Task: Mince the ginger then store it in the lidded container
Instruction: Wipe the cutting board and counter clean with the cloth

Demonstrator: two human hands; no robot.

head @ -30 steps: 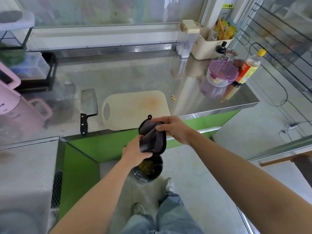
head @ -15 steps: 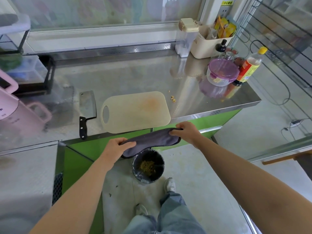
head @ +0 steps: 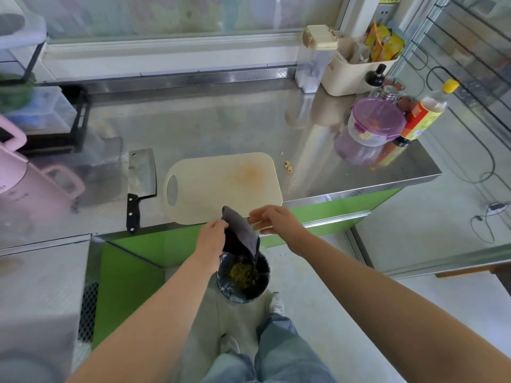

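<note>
Now the left hand [head: 213, 239] grips the dark cloth [head: 240, 234] over the floor bin [head: 241, 297], the right hand [head: 274, 220] hovers loose-fingered, holding nothing, just beside it, and the purple-lidded container [head: 376, 121] sits closed far right on the counter [head: 221, 128].

- The cutting board [head: 221, 186] lies at the front edge of the counter [head: 221, 125], its handle hole to the left.
- The cleaver [head: 141, 183] lies just left of the board, its handle toward the front edge.
- A few ginger bits [head: 287, 166] lie on the counter beside the board's far right corner.
- The lidded container [head: 376, 121] stands far right, with a sauce bottle [head: 425, 114] just right of it and a caddy [head: 356, 76] behind.
- A waste bin [head: 240, 298] stands on the floor before the counter.
- A cloth [head: 240, 233] hangs above the bin from the left hand [head: 211, 239], with the right hand [head: 276, 219] just right of it.
</note>
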